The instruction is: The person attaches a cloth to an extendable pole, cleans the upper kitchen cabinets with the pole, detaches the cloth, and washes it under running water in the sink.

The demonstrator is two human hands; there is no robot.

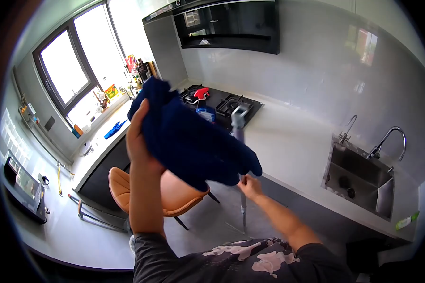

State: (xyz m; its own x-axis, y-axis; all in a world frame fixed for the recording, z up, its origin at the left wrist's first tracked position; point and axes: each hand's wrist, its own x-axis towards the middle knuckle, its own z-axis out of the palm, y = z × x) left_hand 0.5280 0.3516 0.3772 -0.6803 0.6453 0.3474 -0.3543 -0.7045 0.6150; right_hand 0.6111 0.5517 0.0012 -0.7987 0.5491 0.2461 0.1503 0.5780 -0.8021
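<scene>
A large dark blue glove (184,137) stretches across the middle of the view, its cuff at the upper left and its fingers toward the lower right. My left hand (139,139) is closed on the cuff end, with most of its fingers hidden behind the fabric. At the other end, my right hand (251,187) pinches near the fingertips of the glove. The glove's edges are slightly blurred. Another blue glove (114,130) lies on the counter by the window.
Behind the glove are a brown chair (120,188), a grey upright pole (239,127) and a black gas hob (233,104) with a red-topped spray bottle (201,93). A steel sink (359,177) is at the right, near a green packet (407,220). A counter (288,141) runs between hob and sink.
</scene>
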